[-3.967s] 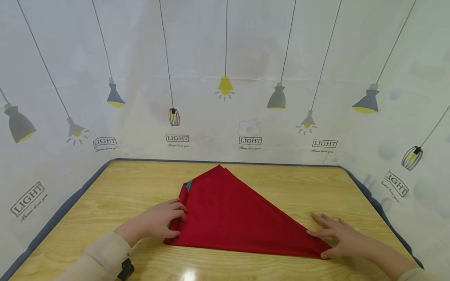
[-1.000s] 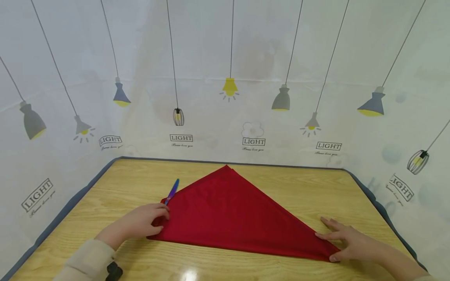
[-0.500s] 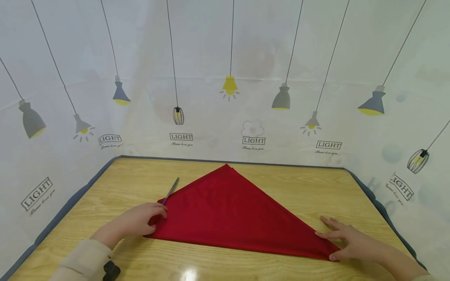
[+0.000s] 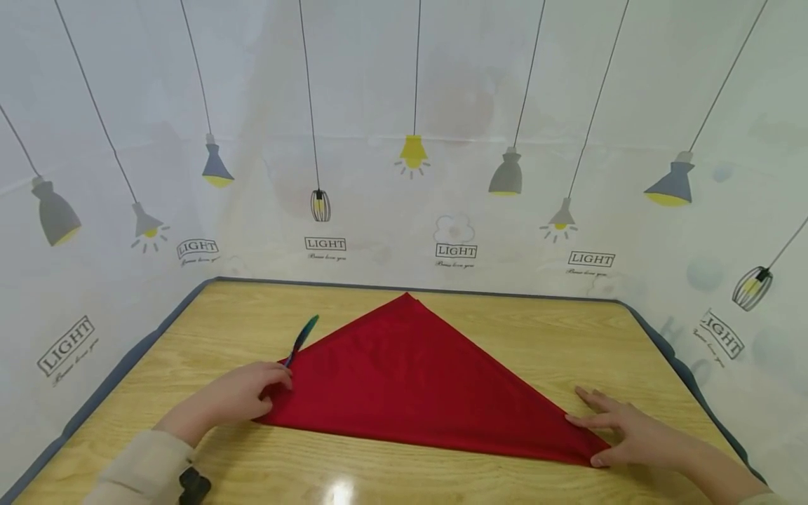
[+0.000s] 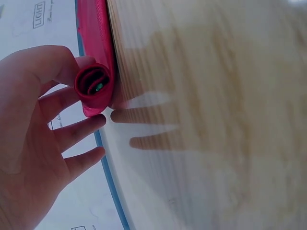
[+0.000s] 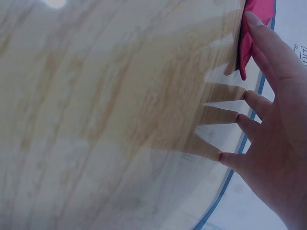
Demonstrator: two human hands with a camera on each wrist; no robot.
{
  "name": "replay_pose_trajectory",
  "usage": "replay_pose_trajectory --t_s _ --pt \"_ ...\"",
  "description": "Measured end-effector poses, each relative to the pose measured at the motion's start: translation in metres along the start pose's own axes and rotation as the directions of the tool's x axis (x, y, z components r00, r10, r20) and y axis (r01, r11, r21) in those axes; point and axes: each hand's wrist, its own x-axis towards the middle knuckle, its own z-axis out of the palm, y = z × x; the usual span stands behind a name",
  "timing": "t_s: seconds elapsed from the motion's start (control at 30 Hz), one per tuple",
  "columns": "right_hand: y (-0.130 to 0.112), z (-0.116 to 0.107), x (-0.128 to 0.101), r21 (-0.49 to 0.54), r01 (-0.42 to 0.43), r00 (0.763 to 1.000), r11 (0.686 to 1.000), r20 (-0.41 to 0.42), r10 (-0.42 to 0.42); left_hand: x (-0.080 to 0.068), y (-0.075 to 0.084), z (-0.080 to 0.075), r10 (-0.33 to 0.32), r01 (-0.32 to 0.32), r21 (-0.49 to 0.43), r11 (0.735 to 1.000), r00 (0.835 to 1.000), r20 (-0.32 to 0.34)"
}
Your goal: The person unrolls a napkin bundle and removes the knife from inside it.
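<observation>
A red cloth lies on the wooden table as a wide flat triangle with its point toward the far wall. My left hand is at its left corner. In the left wrist view the thumb and forefinger of my left hand pinch the rolled red corner, with something green inside the roll. My right hand rests flat with spread fingers on the cloth's right corner. In the right wrist view my right hand has straight fingers, one touching the red edge.
A thin blue-green strip lies on the table at the cloth's upper left edge, just beyond my left hand. A white curtain printed with lamps closes off the table's back and sides. The table has a dark rim.
My left hand has drawn the cloth's left corner further left, widening the triangle, and the blue-green strip has come into sight. My right hand has stayed on the right corner.
</observation>
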Motion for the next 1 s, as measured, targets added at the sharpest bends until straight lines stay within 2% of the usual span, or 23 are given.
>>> replay_pose_trajectory --t_s 0.17,0.43,0.77,1.0 --pt "0.0006 -0.0007 0.0002 -0.015 0.023 1.0 1.0 -0.009 -0.023 -0.0026 -0.0013 -0.0018 -0.022 0.022 0.008 1.0 1.0 -0.005" --pt "0.0012 0.0 0.0003 -0.009 0.014 1.0 1.0 -0.006 -0.014 -0.0044 -0.0014 -0.0044 0.032 -0.031 0.052 0.998 0.999 -0.01" --pt "0.0018 0.0006 0.0 -0.004 0.002 1.0 1.0 -0.004 -0.002 -0.0064 -0.0043 -0.0041 -0.02 0.02 0.028 0.999 1.0 0.008" --pt "0.0019 0.0003 0.0005 0.025 -0.009 1.0 1.0 -0.004 0.009 -0.0085 -0.0088 -0.0057 -0.015 0.015 0.031 0.999 1.0 -0.013"
